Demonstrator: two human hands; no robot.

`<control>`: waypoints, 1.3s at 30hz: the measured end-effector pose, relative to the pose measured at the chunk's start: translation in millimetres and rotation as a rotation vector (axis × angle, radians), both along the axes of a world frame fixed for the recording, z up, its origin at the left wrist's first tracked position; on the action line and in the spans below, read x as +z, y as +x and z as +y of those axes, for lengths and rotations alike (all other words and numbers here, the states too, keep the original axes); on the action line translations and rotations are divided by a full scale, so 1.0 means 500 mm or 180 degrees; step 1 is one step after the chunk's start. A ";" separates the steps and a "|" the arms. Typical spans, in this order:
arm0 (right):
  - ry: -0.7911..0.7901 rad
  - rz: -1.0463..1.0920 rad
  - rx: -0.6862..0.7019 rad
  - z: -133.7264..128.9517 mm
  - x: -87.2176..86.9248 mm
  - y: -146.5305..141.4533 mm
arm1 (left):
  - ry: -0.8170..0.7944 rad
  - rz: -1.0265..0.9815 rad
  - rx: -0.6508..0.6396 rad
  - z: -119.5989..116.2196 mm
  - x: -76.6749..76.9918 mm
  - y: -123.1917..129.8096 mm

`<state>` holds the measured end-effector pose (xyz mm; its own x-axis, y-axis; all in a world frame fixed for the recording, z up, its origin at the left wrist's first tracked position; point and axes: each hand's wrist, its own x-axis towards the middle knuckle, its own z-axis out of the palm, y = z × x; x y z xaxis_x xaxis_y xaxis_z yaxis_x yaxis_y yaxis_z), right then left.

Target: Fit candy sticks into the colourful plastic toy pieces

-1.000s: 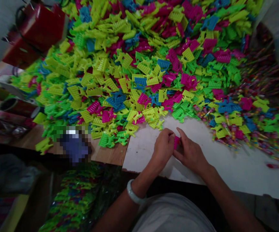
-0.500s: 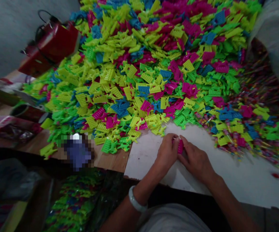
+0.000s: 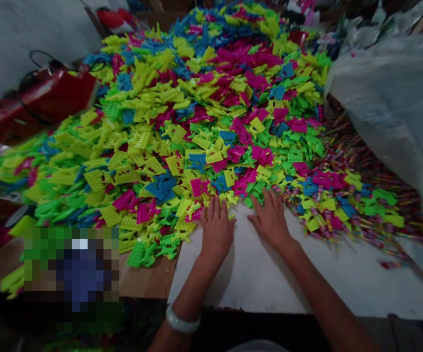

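Before a heap of bright plastic pieces (image 3: 214, 156), stretches both arms over the white table (image 3: 259, 278); holds the left hand (image 3: 217, 232) and right hand (image 3: 273, 220) palm down, open, apart, fingertips over the nearest pieces, contact unclear. No longer grips the pink piece pinched between both hands half a second ago.

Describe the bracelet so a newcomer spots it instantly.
Find the white board at the near edge of the multicoloured plastic pile. Follow the left hand back to its forearm. The bracelet is the pale, smooth ring there, the only one on either arm.
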<state>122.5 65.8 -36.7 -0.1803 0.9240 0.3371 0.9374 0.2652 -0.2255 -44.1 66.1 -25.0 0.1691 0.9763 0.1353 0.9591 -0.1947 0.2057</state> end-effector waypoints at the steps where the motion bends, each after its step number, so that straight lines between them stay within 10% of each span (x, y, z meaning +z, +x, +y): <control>1: -0.0054 0.0025 0.0152 -0.003 -0.007 -0.013 | 0.0086 0.0020 -0.0063 -0.004 0.000 0.000; 4: -0.0049 0.0132 0.0576 -0.019 -0.011 -0.013 | 0.0274 0.0088 -0.0367 -0.008 0.000 0.006; 10: 0.0260 0.0012 -0.0477 0.012 0.003 0.088 | 0.0163 0.0128 -0.0796 -0.011 -0.021 0.046; 18: -0.0051 -0.0176 -0.0484 0.069 -0.005 0.125 | 0.0150 0.0182 -0.0838 -0.021 -0.044 0.051; 32: 0.0209 0.1351 -0.0521 -0.074 0.001 0.113 | -0.0573 -0.0494 -0.0157 -0.038 0.020 0.099; 39: -0.1257 0.2455 -0.0278 -0.151 0.034 0.066 | -0.1138 -0.2133 0.0343 -0.057 0.027 0.056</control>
<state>155.4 -9.9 -19.7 0.0434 0.9990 -0.0122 0.4986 -0.0323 -0.8662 -16.0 37.7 -11.6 0.0636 0.9864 -0.1516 0.6171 0.0805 0.7828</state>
